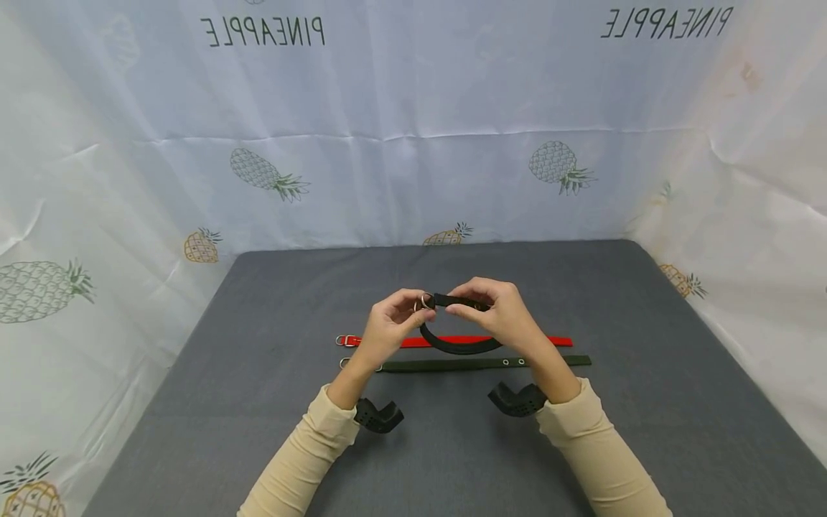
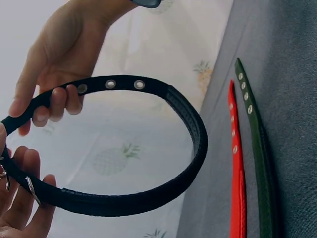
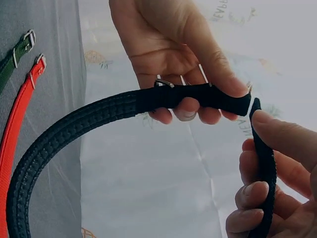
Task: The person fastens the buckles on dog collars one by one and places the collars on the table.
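A black collar (image 1: 461, 350) is bent into a loop in the air between my hands. My left hand (image 1: 385, 327) pinches its end with the metal buckle (image 3: 164, 83) and rings, thumb on one face and fingers behind. My right hand (image 1: 510, 314) grips the opposite strap end, where metal eyelets (image 2: 110, 84) run along the strap. In the right wrist view the strap's tip (image 3: 256, 105) points up right beside the buckle end. The padded middle of the collar hangs down toward the table.
Below the hands, a red collar (image 1: 413, 342) and a dark green collar (image 1: 446, 366) lie side by side on the grey table (image 1: 271, 345), their buckles to the left. White curtains (image 1: 400, 179) printed with pineapples surround the table at the back and sides.
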`<action>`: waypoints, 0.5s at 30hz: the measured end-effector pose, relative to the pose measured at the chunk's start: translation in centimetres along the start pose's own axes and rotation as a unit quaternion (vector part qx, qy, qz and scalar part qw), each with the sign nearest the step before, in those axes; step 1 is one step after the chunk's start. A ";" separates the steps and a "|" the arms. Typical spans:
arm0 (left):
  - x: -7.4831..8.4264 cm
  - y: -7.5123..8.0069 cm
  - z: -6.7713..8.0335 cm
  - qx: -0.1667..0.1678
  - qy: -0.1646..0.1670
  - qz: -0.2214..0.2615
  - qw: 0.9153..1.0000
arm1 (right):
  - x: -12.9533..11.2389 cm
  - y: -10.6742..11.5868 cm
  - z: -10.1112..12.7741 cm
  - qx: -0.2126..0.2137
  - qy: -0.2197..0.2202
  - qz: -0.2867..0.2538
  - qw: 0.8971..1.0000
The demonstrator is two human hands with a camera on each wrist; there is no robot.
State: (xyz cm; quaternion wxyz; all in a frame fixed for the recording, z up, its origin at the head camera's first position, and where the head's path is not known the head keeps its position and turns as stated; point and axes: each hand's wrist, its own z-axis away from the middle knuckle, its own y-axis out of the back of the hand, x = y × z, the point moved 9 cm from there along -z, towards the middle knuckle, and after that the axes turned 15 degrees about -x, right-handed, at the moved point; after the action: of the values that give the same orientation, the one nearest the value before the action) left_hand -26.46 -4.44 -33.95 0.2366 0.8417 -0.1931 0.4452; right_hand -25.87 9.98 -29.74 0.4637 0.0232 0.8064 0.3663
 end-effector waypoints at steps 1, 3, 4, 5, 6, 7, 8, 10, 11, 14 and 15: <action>-0.1 -0.1 0.0 -0.001 0.004 -0.005 1.000 | -0.1 0.0 0.0 -0.001 0.004 0.005 1.000; -0.2 -0.1 0.1 -0.001 0.014 -0.025 1.000 | -0.2 0.0 0.1 -0.004 0.007 0.016 1.000; -0.3 -0.2 0.1 -0.001 0.017 -0.037 0.999 | -0.2 0.0 0.1 -0.005 0.008 0.020 1.000; -0.3 -0.2 0.1 -0.001 0.020 -0.050 0.999 | -0.1 0.0 0.1 -0.006 0.007 0.024 1.000; -0.3 -0.2 0.1 -0.002 0.022 -0.063 0.998 | -0.1 0.0 0.1 -0.008 0.005 0.028 1.000; -0.2 -0.2 0.0 -0.003 0.023 -0.076 0.997 | -0.1 0.0 0.2 -0.010 0.002 0.031 0.999; -0.2 -0.2 0.0 -0.004 0.024 -0.088 0.996 | 0.0 0.0 0.2 -0.013 -0.001 0.032 0.999; -0.1 -0.3 -0.1 -0.009 0.028 -0.106 0.994 | 0.1 0.0 0.2 -0.018 -0.006 0.034 0.999; -0.1 -0.3 -0.1 -0.012 0.031 -0.117 0.993 | 0.1 -0.1 0.2 -0.021 -0.009 0.036 0.999; -0.1 -0.4 -0.2 -0.020 0.039 -0.149 0.988 | 0.1 -0.2 0.1 -0.030 -0.014 0.039 0.999; 0.0 -0.5 -0.2 -0.023 0.042 -0.158 0.986 | 0.2 -0.2 0.1 -0.033 -0.016 0.040 0.999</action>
State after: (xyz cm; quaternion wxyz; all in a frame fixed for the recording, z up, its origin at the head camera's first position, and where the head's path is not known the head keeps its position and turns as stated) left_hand -26.34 -3.91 -33.96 0.3315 0.8367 -0.0577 0.4322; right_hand -25.81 9.94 -30.04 0.4621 0.0463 0.7847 0.4107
